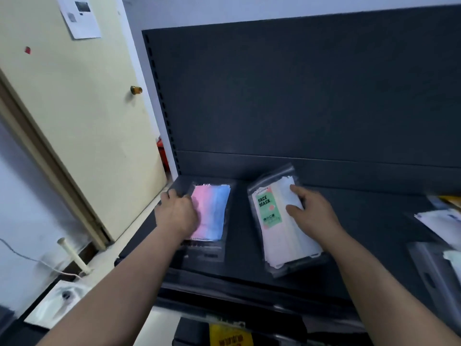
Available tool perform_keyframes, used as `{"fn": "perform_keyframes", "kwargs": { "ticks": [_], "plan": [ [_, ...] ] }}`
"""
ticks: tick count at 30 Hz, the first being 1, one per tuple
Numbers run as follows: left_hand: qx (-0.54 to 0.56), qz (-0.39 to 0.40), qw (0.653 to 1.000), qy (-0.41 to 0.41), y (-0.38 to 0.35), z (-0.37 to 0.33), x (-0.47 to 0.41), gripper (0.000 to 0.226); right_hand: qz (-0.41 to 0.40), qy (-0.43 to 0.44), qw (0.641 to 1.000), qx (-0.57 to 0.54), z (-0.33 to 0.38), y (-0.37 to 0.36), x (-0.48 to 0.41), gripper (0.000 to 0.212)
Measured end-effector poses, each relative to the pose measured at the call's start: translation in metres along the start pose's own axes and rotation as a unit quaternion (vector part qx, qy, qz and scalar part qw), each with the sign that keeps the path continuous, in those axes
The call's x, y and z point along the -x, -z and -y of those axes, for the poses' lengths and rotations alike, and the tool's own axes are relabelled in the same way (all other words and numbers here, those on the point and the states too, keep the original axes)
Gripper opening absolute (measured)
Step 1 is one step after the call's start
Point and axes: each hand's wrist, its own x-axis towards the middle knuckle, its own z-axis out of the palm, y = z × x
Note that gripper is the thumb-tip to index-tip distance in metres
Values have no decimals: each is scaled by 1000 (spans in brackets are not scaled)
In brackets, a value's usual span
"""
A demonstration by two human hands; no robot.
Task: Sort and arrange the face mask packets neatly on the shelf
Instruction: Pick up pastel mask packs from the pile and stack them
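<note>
Two face mask packets lie on the dark shelf [239, 245]. The pink-and-blue packet [214, 211] sits at the shelf's left end. My left hand [178, 211] rests on its left edge with fingers bent over it; whether it grips is unclear. The white packet with a green "FACE MASK" label [272, 221] lies tilted in the middle of the shelf. My right hand [311, 211] lies flat on its right half, fingers straight and spread.
More packets [444, 226] lie blurred at the shelf's right end. A cream door [82, 126] stands to the left of the shelf's upright. Below the shelf front a dark box with a yellow label [232, 335] shows. A white sink [59, 300] is at the lower left.
</note>
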Motion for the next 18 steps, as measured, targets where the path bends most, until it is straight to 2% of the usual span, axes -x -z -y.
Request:
{"fn": "perform_keyframes", "kwargs": {
  "ticks": [2, 5, 10, 13, 18],
  "plan": [
    [-34, -23, 999, -31, 4, 0, 0, 35, -7, -24, 1000, 2, -1, -6, 2, 57],
    [-9, -29, 995, -90, 6, -4, -3, 35, -14, -58, 997, 44, -4, -9, 1, 58],
    [58, -15, 989, -135, 11, -15, -1, 34, 19, -130, 961, 245, -5, -8, 2, 50],
    [69, -14, 985, -157, 12, -22, 1, 33, 19, -97, 929, 357, -7, -19, 9, 37],
    [27, -16, 980, -199, 10, -28, 8, 32, -7, -36, 897, 440, -12, -29, 14, 35]
  ]
}}
